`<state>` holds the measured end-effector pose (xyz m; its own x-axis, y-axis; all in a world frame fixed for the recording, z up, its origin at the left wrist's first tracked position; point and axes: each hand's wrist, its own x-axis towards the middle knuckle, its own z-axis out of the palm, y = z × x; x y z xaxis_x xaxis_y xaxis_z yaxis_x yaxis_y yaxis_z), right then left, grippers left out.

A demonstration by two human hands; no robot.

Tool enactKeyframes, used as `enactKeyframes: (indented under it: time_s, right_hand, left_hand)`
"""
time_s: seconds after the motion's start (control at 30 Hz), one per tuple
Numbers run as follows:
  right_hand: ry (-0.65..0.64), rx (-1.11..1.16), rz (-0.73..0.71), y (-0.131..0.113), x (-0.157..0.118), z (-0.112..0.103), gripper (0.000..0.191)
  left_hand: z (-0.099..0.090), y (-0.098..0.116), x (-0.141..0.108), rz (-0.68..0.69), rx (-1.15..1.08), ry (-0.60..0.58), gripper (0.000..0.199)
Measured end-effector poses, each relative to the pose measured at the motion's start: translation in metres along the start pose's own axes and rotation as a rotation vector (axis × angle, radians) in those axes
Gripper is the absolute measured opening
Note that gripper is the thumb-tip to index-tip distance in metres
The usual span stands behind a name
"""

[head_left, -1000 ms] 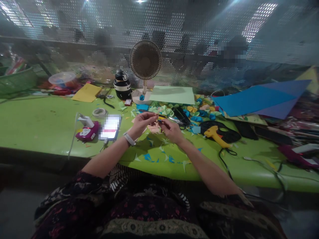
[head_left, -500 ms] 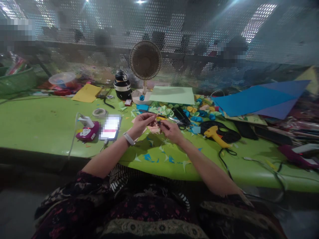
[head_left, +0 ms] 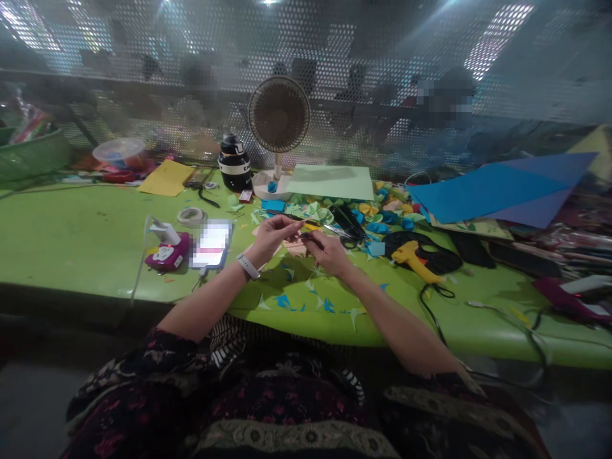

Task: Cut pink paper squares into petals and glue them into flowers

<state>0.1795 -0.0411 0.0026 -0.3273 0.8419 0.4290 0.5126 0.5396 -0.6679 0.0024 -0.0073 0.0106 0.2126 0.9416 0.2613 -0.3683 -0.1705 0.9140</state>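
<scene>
Left hand [head_left: 271, 238]: thumb and forefinger pinched together, apparently on a small peach paper piece [head_left: 306, 221]. Right hand [head_left: 331, 252]: fingers curled in, gripping a small dark item [head_left: 310, 237], too small to identify. The two sets of fingertips sit close; can't tell if they touch. Work piece is right at the left fingertips, above the table.

Looks part done. Done: heap of shaped paper pieces [head_left: 377, 227], blue, green, yellow, a little peach, just beyond and to the right of the fingers. Triangular offcuts [head_left: 283, 301] scattered nearer the body than the fingers suggest plenty of trimming already. Left, probably: peach papers [head_left: 295, 247] directly below the fingers, look flat; blue square [head_left: 377, 249] right of them, unshaped; light green sheet [head_left: 332, 182] beyond, uncut. Exact count can't be told. Scissors [head_left: 348, 243] lie just right of the fingers, glue gun [head_left: 415, 260] further right, neither in hand.
</scene>
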Motion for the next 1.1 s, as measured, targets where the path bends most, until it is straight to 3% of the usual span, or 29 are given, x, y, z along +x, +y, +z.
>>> enactKeyframes:
  time_s: [1.1]
  right_hand:
    - [0.012,-0.056,-0.009,0.0038,-0.0004,0.0019,0.038]
  left_hand:
    - [-0.0027,-0.0051,-0.0007,-0.013,0.04,-0.033,0.037]
